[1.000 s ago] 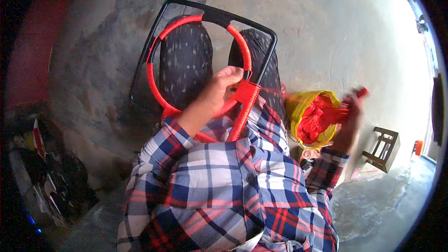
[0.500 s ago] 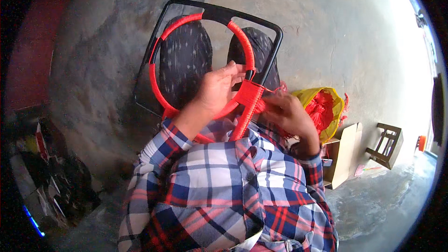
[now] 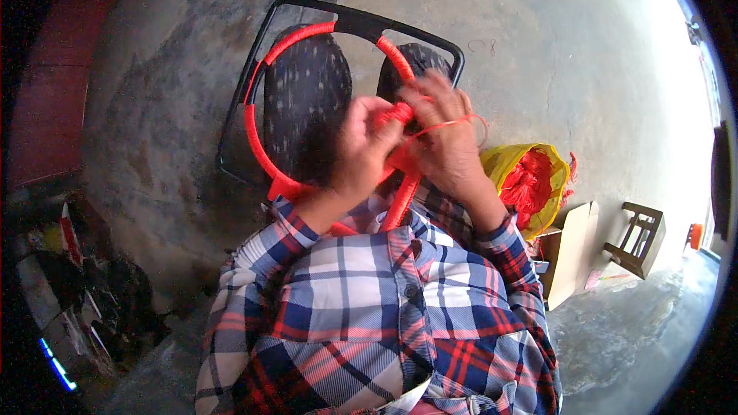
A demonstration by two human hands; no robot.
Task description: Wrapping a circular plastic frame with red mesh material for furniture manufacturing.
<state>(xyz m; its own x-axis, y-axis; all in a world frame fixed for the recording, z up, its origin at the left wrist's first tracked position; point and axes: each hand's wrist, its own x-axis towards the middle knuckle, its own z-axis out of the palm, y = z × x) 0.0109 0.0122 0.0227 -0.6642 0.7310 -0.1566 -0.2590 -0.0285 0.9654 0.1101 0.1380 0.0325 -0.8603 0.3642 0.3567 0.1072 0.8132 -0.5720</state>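
Observation:
Across my lap rests a black metal frame point(image 3: 357, 21) with a ring inside it, wound in red cord point(image 3: 256, 138) along most of its length. My left hand point(image 3: 357, 157) is inside the ring, its thumb and fingers closed on a small bundle of red cord point(image 3: 397, 114). Over the ring's right side, my right hand point(image 3: 447, 138) reaches up beside that bundle. Its fingers are bent and smeared by motion, so their grip is unclear. A thin strand of red cord point(image 3: 484, 127) loops over the back of this hand. Both hands hide the wrapped joint behind them.
At my right stands a yellow bag point(image 3: 501, 160) full of red cord point(image 3: 529, 184). Beside it are an open cardboard box point(image 3: 573, 253) and a small wooden stool point(image 3: 639, 240). Dark clutter point(image 3: 100, 300) lies on the floor at the left.
My right hand has risen from below the wrapped joint to over the ring's right side. The red bundle has come up between both hands. My left hand has moved slightly and now grips it.

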